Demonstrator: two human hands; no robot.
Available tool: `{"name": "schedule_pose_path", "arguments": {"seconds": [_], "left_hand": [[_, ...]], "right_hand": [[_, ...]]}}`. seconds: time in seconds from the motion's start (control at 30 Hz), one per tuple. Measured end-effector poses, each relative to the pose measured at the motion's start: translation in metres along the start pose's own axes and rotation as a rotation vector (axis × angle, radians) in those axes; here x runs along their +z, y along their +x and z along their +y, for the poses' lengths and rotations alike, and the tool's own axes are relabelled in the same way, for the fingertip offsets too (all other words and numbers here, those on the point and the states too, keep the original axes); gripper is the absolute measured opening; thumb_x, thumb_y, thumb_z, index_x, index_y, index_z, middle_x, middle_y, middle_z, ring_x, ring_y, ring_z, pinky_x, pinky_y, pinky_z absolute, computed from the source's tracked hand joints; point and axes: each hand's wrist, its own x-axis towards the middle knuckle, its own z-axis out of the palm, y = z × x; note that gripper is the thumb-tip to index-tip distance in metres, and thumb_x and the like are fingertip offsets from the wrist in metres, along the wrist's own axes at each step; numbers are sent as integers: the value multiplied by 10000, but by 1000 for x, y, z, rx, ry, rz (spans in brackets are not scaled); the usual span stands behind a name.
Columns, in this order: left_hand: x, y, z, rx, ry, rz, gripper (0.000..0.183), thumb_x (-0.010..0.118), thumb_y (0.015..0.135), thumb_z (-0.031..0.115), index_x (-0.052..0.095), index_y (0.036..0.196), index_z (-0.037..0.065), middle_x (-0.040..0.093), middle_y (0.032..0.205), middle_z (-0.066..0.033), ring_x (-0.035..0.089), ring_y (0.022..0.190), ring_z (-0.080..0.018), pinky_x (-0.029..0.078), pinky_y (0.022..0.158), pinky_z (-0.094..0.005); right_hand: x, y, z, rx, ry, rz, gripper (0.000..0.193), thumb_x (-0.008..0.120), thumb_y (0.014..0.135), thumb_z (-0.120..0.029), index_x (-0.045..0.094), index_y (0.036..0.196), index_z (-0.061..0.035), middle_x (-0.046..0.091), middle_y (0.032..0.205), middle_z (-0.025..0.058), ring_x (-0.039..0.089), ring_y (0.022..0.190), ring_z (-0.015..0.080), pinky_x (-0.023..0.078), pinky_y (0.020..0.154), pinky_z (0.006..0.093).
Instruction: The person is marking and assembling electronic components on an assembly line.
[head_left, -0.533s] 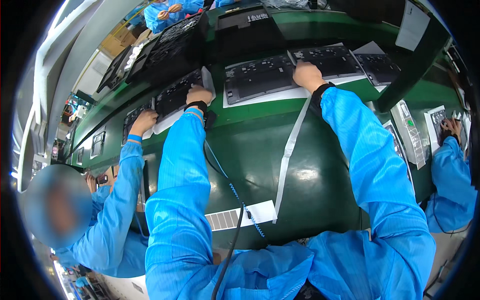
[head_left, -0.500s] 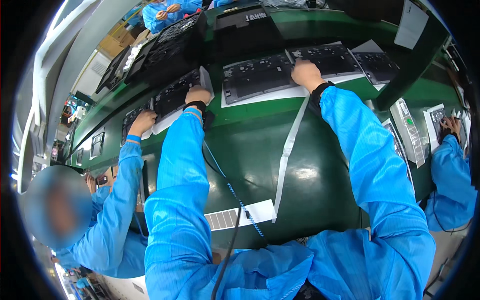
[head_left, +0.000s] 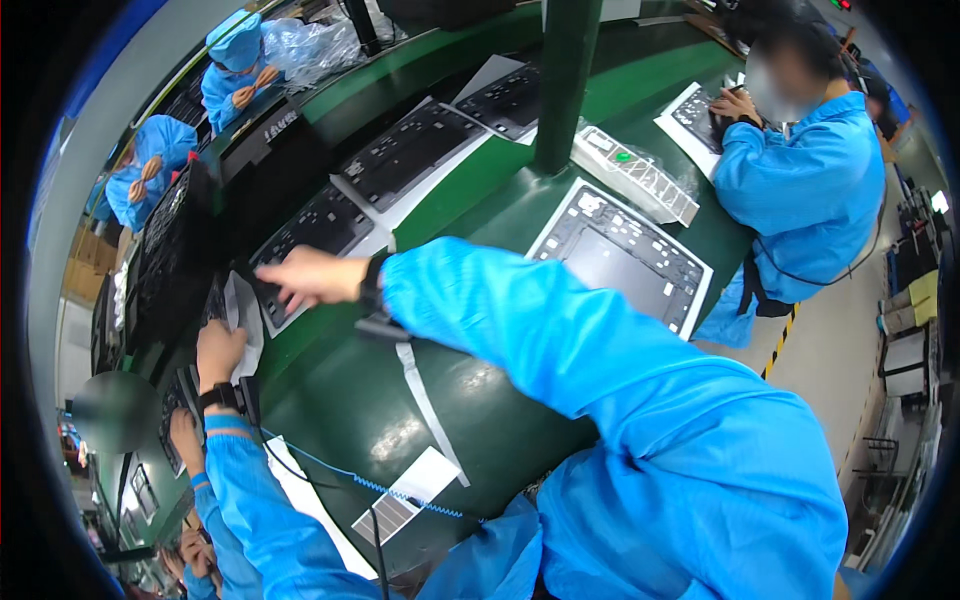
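My right hand (head_left: 315, 276) hovers at the near left part of a dark flat panel (head_left: 318, 222) with small cutouts and light patches. Its index finger is stretched out, the other fingers are loosely bent, and nothing shows in them. At the left, my left hand (head_left: 220, 350) is closed at the near end of another dark panel (head_left: 215, 300), beside a raised white sheet (head_left: 243, 318). Its fingertips are hidden, so I cannot tell what they hold. Dark bands circle both my wrists.
More dark panels (head_left: 410, 152) lie on white sheets along the green bench (head_left: 480, 385). A framed panel (head_left: 625, 262) and a long white box (head_left: 630, 172) lie right of a green post (head_left: 566, 90). A blue coiled cord (head_left: 400, 492) crosses a striped card (head_left: 408, 492). Co-workers sit around.
The view has swung right and tilted. My right hand has opened from a closed grip at the panels, its index finger now stretched out. My left hand stays closed beside its panel.
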Motion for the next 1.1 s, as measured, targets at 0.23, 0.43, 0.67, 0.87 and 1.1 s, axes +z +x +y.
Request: {"name": "schedule_pose_path", "arguments": {"seconds": [0.23, 0.43, 0.67, 0.87, 1.1], "left_hand": [[-44, -71, 88, 69, -183, -7, 298, 629, 774, 263, 667, 802, -31, 632, 796, -274, 630, 785, -440, 506, 698, -483], [-58, -120, 114, -120, -350, 248, 542, 581, 905, 443, 581, 706, -61, 583, 614, -236, 619, 625, -392, 442, 541, -431], [-9, -233, 134, -868, -2165, -70, 947, 515, 868, 672, 301, 1403, -79, 400, 1392, -300, 503, 1215, -413, 430, 1012, -469], [-25, -228, 127, -522, -2223, 547, 510, 491, 979, 436, 513, 1297, 37, 570, 1284, -107, 521, 1199, -259, 395, 1025, -436], [-27, -314, 193, -699, -1831, 220, 218, 671, 898, 114, 616, 1079, 4, 649, 929, -53, 618, 802, -123, 488, 684, -270]], "right_hand": [[76, 19, 20, -210, -428, 267, 318, 658, 746, -198, 657, 823, 110, 666, 822, 301, 686, 780, 395, 542, 642, 440], [53, 4, 20, -346, -574, 209, 246, 738, 668, -106, 657, 731, 119, 684, 768, 245, 708, 707, 310, 553, 604, 383], [37, -87, -6, -13, 66, 335, 145, 702, 768, -74, 633, 779, 53, 615, 672, 109, 542, 473, 158, 340, 367, 300], [-1, -182, -8, -20, 87, 229, 185, 711, 804, -145, 641, 854, 19, 601, 685, 54, 454, 432, 109, 285, 359, 264], [-87, -343, 8, 70, -317, 397, 431, 772, 779, -272, 616, 1053, 22, 622, 787, 19, 445, 494, 45, 274, 366, 219]]}}
